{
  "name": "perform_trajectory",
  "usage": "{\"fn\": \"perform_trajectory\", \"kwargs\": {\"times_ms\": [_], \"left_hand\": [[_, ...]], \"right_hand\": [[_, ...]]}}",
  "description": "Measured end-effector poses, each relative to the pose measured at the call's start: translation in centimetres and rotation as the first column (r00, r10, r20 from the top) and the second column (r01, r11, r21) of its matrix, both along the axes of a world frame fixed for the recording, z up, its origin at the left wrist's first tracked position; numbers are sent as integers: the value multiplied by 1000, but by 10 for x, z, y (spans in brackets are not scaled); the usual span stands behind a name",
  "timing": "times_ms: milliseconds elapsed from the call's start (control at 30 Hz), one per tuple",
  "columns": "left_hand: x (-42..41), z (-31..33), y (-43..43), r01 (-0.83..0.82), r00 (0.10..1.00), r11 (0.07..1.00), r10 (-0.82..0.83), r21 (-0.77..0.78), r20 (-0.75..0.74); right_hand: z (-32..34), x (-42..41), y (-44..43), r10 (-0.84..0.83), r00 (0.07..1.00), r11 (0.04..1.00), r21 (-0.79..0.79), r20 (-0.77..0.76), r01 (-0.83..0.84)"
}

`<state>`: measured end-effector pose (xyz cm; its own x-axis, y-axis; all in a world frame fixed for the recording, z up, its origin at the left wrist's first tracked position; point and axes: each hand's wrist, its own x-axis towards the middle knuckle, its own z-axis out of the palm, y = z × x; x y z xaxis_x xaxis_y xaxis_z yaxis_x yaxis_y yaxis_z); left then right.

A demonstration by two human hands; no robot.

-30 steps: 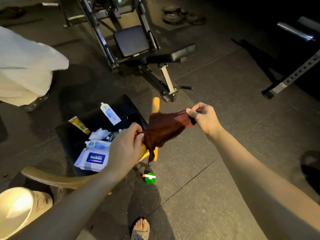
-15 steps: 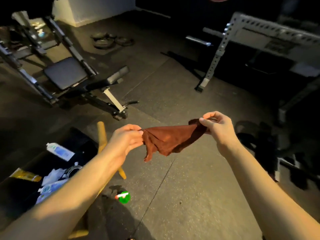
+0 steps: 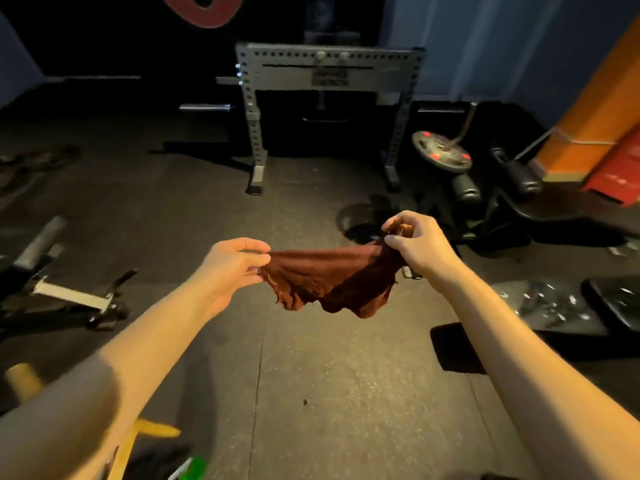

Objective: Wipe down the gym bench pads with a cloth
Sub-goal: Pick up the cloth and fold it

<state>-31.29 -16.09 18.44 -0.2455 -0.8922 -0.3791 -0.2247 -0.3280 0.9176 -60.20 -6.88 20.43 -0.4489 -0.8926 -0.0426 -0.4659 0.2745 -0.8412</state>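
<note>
Arms both stretched fwd, forearms bare, hands level w/ mid-frame. Left hand (image 3: 232, 268) pinches one edge of the cloth (image 3: 329, 275) btwn thumb & curled fingers. Right hand (image 3: 419, 247), slightly higher, has the opposite edge bunched in its grip. Cloth is dark red-brown and sags slack btwn them, above the floor (image 3: 311, 375), touching nothing else. Bench pad (image 3: 613, 303) at right edge is cut off & dark; the glinting surface beside it is hard to read. Second bench (image 3: 45, 271) at left is blurred, mostly frame & foot showing. Vs 0.5 s ago: view swung right, rack (image 3: 325, 74) now straight ahead, weight plate (image 3: 441, 150) in sight, second bench slid to left edge. Both grips on cloth unchanged.
</note>
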Motion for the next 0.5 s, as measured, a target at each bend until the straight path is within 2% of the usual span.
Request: {"fn": "perform_trajectory", "kwargs": {"times_ms": [133,267,400,500], "left_hand": [[-83,10,20,98,982,989,-78,113,-172],[-161,14,44,127,969,983,-95,132,-228],[-227,16,66,178,973,974,-154,139,-172],[-271,20,79,254,962,960,-237,116,-138]], "right_hand": [[18,-76,50,-147,982,986,-64,117,156],[36,-144,103,-191,934,980,9,300,198],[51,-197,156,-286,899,951,-14,332,307],[61,-230,188,-330,919,941,-1,216,339]]}}
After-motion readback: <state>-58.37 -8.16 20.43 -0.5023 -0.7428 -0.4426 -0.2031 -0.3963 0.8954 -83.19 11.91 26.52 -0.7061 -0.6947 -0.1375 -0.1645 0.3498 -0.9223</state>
